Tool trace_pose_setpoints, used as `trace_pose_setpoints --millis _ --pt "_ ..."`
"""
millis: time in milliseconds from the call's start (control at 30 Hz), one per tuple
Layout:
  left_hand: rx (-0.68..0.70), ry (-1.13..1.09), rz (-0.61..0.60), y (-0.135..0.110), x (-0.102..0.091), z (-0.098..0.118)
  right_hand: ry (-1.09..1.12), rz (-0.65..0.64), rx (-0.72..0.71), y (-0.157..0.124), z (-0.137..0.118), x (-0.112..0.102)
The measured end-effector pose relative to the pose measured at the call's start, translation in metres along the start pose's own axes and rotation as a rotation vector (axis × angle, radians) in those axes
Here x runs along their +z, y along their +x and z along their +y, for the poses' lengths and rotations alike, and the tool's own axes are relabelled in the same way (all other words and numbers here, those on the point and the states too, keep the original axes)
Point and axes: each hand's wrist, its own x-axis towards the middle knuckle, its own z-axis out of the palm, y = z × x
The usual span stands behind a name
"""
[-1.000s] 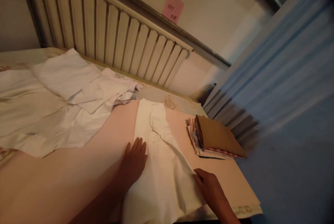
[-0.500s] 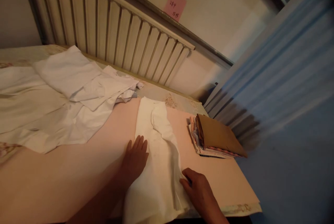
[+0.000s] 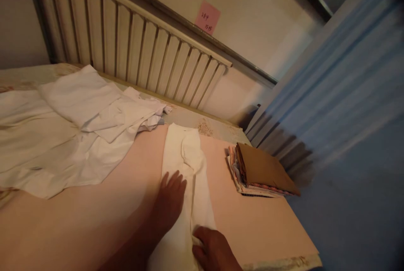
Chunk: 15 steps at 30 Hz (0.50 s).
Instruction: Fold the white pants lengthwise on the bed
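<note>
While the left hand (image 3: 170, 203) lies flat, palm down and fingers spread, on the white garment (image 3: 186, 178), the right hand (image 3: 212, 251) sits at the lower edge of the view with its grip closed on a fold of the same cloth, fingers curled and pinching the fabric's right edge.

The white garment is a long narrow strip laid lengthwise on the pink sheet (image 3: 259, 224), running from the hands toward the far side. Its right part is folded inward over the middle, and a rumpled flap lies on top near the far end. The left hand covers its left half, near the midpoint of its length. The right hand touches the cloth just beside and below the left hand; the two hands are close but apart.

To the right of the garment, apart from it, a stack of folded cloths (image 3: 261, 172) rests on the pink sheet, a brown piece on top and patterned edges showing beneath.

To the left, well apart from the hands, loose white laundry (image 3: 72, 132) lies spread and overlapping in a heap.

Behind the surface stands a ribbed radiator (image 3: 139, 52) against the wall. A pink note (image 3: 207, 17) is stuck to the wall above it; the writing is too small to read. A blue curtain (image 3: 347, 107) fills the right side, blurred.
</note>
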Motion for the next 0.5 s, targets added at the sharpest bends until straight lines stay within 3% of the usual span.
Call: trace_pose_setpoints --millis 100,167,267,333,367,500 --pt "0.190 -0.215 -0.032 -0.003 -0.008 0.022 0.086 -0.067 0.054 -0.005 -0.002 -0.009" --pt "0.269 -0.349 -0.174 -0.008 -0.011 0.036 0.150 -0.128 0.076 -0.006 0.004 -0.017" --pt "0.280 -0.445 -0.406 -0.017 -0.011 0.047 0.306 -0.227 0.049 0.005 0.020 -0.031" --pt "0.245 -0.455 -0.466 -0.021 -0.010 0.047 0.471 -0.391 -0.021 0.025 0.029 -0.044" --pt "0.242 -0.466 -0.471 -0.022 -0.009 0.046 0.538 -0.367 -0.037 0.038 0.030 -0.052" --pt "0.301 -0.560 -0.459 -0.021 -0.010 0.040 0.459 0.037 -0.087 0.106 0.017 -0.073"
